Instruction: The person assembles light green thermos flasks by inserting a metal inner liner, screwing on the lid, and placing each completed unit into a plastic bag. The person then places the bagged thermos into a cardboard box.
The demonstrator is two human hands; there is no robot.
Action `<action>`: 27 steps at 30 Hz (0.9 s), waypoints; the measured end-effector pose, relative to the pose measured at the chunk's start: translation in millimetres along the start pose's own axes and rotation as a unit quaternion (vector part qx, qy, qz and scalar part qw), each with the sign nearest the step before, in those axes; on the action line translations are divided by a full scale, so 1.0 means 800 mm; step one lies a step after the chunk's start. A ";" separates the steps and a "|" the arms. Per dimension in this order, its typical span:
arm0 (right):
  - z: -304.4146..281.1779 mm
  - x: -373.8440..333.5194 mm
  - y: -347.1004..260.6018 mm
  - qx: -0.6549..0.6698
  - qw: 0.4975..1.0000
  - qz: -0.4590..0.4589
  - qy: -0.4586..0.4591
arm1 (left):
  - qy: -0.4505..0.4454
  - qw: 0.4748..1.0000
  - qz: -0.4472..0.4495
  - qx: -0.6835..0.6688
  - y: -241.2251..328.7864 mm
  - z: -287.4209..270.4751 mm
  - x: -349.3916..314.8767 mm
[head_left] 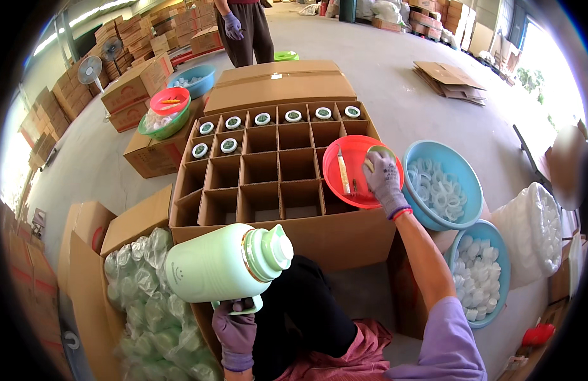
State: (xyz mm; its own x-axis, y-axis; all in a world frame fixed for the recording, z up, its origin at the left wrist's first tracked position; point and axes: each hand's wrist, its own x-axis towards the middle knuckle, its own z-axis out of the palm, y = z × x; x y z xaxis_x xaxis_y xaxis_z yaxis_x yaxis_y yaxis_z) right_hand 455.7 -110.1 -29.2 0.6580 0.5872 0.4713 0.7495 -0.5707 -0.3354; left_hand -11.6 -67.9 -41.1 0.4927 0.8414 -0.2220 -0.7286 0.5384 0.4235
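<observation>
A mint-green vacuum jug [218, 263] with a spouted lid and a gold-coloured ring lies tilted on its side in the air. Gloved in grey-purple, my left hand [235, 330] is closed round its handle. My right hand [383, 181], also gloved, reaches into a red basin [332, 184] and has its fingers closed on the edge of a round, olive-and-tan roll-like thing [384, 150]. A knife with a pale handle [343, 170] lies in the same basin. Beneath the basin is a large carton [275, 222] with cardboard dividers; several white-rimmed lids [262, 119] show in its far cells.
Blue basins of clear rings [437, 190] and white caps [478, 279] stand at the right. Bagged jugs [148, 298] fill a carton at the left. Stacked basins [167, 117] sit on a box at the far left. Another person [243, 32] stands beyond the carton.
</observation>
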 end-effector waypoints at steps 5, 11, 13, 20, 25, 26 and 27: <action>-0.016 -0.002 -0.004 -0.057 0.993 0.102 -0.008 | 0.006 1.000 -0.002 -0.019 0.001 0.004 -0.004; -0.012 -0.006 0.049 -0.019 0.999 -0.040 -0.012 | 0.010 0.996 -0.057 -0.071 -0.004 0.009 -0.002; -0.066 -0.033 -0.032 0.002 0.974 -0.220 0.055 | 0.006 0.997 -0.047 -0.063 0.007 0.009 -0.008; -0.182 -0.149 -0.186 0.064 0.858 -0.490 -0.142 | 0.026 0.999 -0.027 0.018 0.041 0.012 -0.042; -0.120 -0.210 -0.174 0.419 0.828 -0.329 -0.175 | 0.044 0.989 0.005 0.142 0.030 0.000 -0.056; -0.098 -0.224 -0.174 0.467 0.827 -0.270 -0.157 | 0.044 0.985 0.012 0.169 0.027 0.004 -0.061; -0.080 -0.239 -0.175 0.504 0.826 -0.211 -0.136 | 0.036 0.981 0.012 0.190 0.022 0.009 -0.062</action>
State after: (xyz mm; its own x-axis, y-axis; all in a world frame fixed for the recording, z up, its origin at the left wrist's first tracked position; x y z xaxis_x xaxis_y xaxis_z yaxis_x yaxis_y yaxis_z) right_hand 220.3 -179.3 -20.2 0.2123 0.7978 0.5643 0.5049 0.4049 -0.7623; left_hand -45.5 -100.9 -16.1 0.4321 0.8623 -0.2640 -0.5022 0.4733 0.7238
